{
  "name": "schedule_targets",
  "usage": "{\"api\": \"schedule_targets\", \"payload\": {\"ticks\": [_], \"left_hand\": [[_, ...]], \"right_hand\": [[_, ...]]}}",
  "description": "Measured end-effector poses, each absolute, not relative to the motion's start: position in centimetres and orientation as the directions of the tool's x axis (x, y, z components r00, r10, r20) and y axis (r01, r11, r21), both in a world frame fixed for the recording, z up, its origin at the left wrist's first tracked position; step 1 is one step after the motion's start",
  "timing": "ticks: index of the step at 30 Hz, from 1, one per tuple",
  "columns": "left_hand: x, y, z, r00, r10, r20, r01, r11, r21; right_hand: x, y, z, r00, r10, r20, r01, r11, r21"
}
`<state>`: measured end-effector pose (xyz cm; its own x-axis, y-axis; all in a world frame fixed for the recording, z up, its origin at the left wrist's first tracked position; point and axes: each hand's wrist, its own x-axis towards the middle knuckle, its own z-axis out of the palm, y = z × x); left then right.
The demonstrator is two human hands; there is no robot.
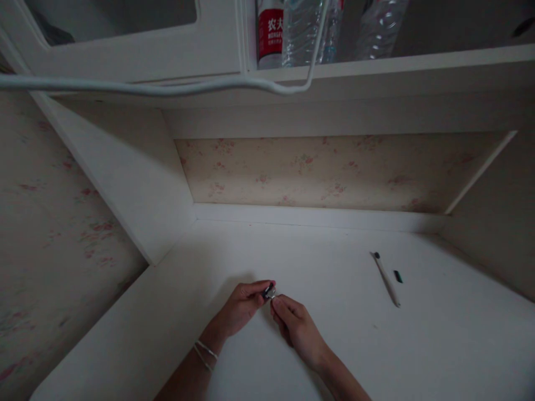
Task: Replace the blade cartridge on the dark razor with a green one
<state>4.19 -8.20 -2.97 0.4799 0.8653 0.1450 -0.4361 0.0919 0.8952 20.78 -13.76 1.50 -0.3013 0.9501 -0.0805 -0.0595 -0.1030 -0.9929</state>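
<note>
My left hand (242, 305) is in the middle of the white desktop, with a bracelet at the wrist. Thumb and fingers pinch a small dark object with a shiny metal part (270, 291), too small to name. From the right, my right hand (297, 323) pinches the metal end of the same object between thumb and forefinger. Its other fingers are curled in. Both hands are close together, fingertips nearly touching. To their right lies a slim white stick with a dark tip (387, 279). Beside that stick is a small black and green piece (398, 276).
The white desktop (334, 356) meets a side panel (125, 172) on the left. Overhead runs a shelf (397, 65) holding several plastic bottles (304, 33), one with a red label. A pale rod or cable (175, 87) crosses in front of the cabinet.
</note>
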Motion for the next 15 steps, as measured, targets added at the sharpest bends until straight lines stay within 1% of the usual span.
{"api": "schedule_targets", "payload": {"ticks": [7, 15], "left_hand": [[4.09, -8.13, -2.9, 0.495, 0.856, 0.15, -0.411, 0.078, 0.908], [3.47, -8.24, -2.51, 0.551, 0.816, 0.177, -0.34, 0.025, 0.94]], "right_hand": [[20.81, -13.76, 1.61, -0.291, 0.952, -0.091, -0.055, -0.112, -0.992], [21.14, -13.67, 1.95, -0.44, 0.882, -0.172, -0.172, -0.27, -0.947]]}}
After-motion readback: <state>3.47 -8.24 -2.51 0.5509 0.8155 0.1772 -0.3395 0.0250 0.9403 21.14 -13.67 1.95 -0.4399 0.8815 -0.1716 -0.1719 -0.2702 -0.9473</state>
